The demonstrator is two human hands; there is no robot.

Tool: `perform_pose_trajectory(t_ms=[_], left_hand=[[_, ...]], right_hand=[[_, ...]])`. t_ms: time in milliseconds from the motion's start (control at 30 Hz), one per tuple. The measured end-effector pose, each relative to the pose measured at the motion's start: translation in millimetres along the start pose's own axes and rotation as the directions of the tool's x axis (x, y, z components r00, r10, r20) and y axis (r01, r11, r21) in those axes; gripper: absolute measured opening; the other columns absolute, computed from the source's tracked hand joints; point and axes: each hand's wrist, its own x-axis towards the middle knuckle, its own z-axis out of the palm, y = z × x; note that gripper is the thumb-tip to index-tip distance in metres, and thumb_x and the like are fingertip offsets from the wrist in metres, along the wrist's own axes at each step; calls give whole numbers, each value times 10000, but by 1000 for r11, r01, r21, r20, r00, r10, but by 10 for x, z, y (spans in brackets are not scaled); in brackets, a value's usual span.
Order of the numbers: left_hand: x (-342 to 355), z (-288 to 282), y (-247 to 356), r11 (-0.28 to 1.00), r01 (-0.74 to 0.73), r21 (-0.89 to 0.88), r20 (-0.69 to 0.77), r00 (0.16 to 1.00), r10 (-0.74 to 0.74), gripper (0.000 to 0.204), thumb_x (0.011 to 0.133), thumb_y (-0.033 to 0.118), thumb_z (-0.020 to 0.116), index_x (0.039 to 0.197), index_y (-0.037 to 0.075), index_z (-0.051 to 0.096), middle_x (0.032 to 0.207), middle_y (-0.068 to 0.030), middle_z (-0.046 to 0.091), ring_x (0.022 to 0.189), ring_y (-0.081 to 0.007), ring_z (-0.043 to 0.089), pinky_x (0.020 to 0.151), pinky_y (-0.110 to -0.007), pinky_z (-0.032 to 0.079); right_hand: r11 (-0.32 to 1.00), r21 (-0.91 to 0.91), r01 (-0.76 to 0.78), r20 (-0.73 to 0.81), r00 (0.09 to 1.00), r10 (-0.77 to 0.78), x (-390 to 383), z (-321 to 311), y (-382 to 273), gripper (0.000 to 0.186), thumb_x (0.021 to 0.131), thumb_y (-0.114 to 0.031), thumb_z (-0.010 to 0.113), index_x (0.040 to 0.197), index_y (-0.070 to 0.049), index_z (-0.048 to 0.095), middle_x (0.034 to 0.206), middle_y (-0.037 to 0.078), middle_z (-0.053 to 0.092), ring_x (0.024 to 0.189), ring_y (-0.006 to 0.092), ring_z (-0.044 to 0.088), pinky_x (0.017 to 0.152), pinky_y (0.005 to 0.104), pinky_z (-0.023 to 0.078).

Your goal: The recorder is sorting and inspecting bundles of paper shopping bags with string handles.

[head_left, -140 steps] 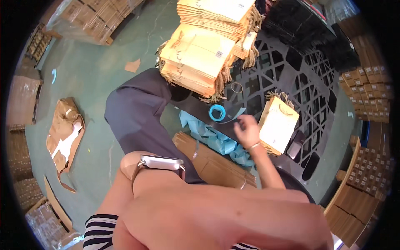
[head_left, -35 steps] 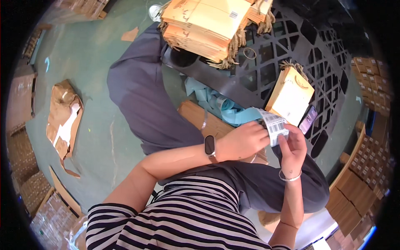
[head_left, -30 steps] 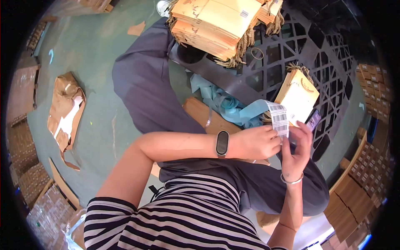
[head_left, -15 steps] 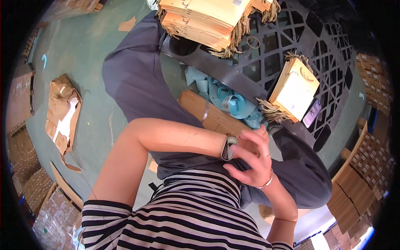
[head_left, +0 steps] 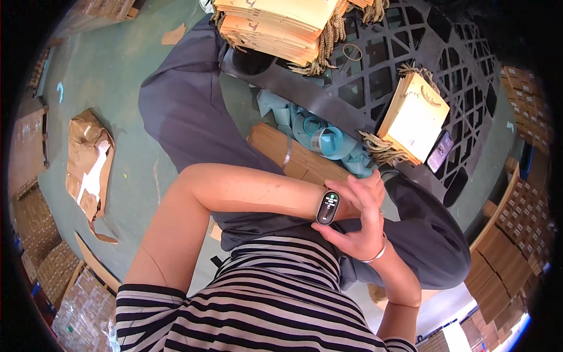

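Head view: right hand grips watch by its ends, between thumb and finger; watch sits on left wrist; left hand mostly hidden behind, its finger state cannot be told.

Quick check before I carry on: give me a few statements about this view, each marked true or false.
1. The fitness band shows a lit screen. True.
2. The right hand holds a paper bag. False: it is at the fitness band.
3. The smartphone lies to the right of the smaller stack of paper bags. True.
4. The silver bangle circles the left wrist. False: it circles the right wrist.
5. Torn brown paper lies on the pallet. False: it lies on the green floor.
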Motion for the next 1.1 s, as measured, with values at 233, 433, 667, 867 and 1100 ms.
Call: perform_pose_trajectory(t_ms=[233, 433, 667, 867, 1100], left_hand=[[-128, -19, -117, 996, 49, -69, -37, 998, -51, 335, 651, 277, 687, 906, 73, 613, 839, -32, 650, 831, -196, 543, 859, -276, 394], [-309, 3, -662, 697, 434, -571, 431, 881, -195, 273, 717, 273, 580, 729, 1, 604, 649, -159, 593, 526, -342, 478, 512, -411, 390], [-257, 424, -1015, 800, 557, -222, 260, 825, -502, 190, 720, 181, 617, 725, -6, 589, 676, -138, 607, 580, -332, 541, 583, -388, 460], [-314, 710, -1099, 953, 291, 80, 486, 823, -292, 213, 709, 203, 647, 779, 9, 596, 695, -157, 623, 628, -362, 587, 586, -426, 469], [-252, 453, -1119, 875, 476, 84, 612, 668, -422, 322, 811, 130, 506, 1112, 21, 472, 710, -192, 613, 609, -384, 571, 555, -456, 441]], right_hand=[[996, -59, 61, 58, 997, -58, 116, -34, 10, 697, 628, -58, 774, 1228, 33, 432, 1041, 104, 643, 936, 223, 563, 864, 306, 419], [990, 27, -138, -28, 990, 139, -229, 14, 120, 607, 662, -32, 728, 1206, 19, 464, 1019, 95, 634, 902, 228, 573, 834, 311, 437], [999, 13, -50, 228, 973, 45, -286, 102, 87, 442, 711, -26, 666, 1131, -8, 531, 964, 90, 619, 820, 232, 565, 772, 294, 451], [999, -30, 36, 243, 970, -28, -410, 80, 137, 349, 752, -57, 622, 1091, -18, 551, 986, 91, 600, 812, 241, 554, 770, 307, 450], [995, -89, 48, 192, 981, -30, -467, -79, 185, 276, 764, -76, 575, 1033, -29, 535, 961, 96, 573, 826, 240, 539, 771, 311, 431]])
